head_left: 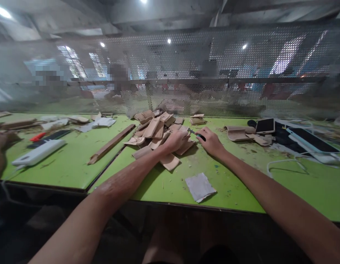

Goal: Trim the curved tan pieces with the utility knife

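Observation:
My left hand [176, 140] is closed at the right side of a heap of curved, pale brown wood-like pieces [153, 127]. It pinches a small pale piece [183, 128], mostly covered by the fingers. Just to the right, my right hand [211, 142] is wrapped round a small knife-like tool [198, 135] with a dark green handle. Its thin grey tip points left, towards the piece in my left hand; whether they touch I cannot tell. Nearer me, a folded greyish paper or cloth square [200, 187] lies on the green table [236, 194].
A long brown strip [112, 144] lies left of the heap, beside a white power bank [39, 152]. Phones [314, 140] and a white cable [285, 161] are at right. A perforated metal screen [170, 91] stands behind. Another person's hand [3, 146] is at far left.

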A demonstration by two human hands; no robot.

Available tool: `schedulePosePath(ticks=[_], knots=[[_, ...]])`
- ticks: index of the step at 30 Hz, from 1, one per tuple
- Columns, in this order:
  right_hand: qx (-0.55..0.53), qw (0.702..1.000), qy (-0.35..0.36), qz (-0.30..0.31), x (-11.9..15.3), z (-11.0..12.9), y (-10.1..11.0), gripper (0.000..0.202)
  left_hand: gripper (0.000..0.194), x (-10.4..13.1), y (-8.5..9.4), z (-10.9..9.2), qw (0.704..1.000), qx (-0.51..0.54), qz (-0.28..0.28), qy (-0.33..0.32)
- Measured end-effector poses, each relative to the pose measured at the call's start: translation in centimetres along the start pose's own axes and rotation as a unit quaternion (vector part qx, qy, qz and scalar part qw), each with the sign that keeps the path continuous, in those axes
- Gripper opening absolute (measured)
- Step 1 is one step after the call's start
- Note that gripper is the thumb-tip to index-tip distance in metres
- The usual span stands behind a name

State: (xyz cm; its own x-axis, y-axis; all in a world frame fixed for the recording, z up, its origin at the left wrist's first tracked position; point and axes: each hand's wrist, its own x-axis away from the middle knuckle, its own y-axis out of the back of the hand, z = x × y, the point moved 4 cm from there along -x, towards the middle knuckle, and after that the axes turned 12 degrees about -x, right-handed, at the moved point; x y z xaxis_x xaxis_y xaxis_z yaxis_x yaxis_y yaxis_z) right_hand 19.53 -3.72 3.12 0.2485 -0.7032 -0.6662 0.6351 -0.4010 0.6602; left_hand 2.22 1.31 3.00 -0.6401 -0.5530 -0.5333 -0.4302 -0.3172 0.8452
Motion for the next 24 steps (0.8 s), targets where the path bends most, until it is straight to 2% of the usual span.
schedulePosePath(ticks=[24], knots=[[0.024,1.0,-0.01,0.001,-0.01,-0.93,-0.89,0.027,0.039,-0.23,-0.2,0.14,1.0,0.017,0.017,0.012]])
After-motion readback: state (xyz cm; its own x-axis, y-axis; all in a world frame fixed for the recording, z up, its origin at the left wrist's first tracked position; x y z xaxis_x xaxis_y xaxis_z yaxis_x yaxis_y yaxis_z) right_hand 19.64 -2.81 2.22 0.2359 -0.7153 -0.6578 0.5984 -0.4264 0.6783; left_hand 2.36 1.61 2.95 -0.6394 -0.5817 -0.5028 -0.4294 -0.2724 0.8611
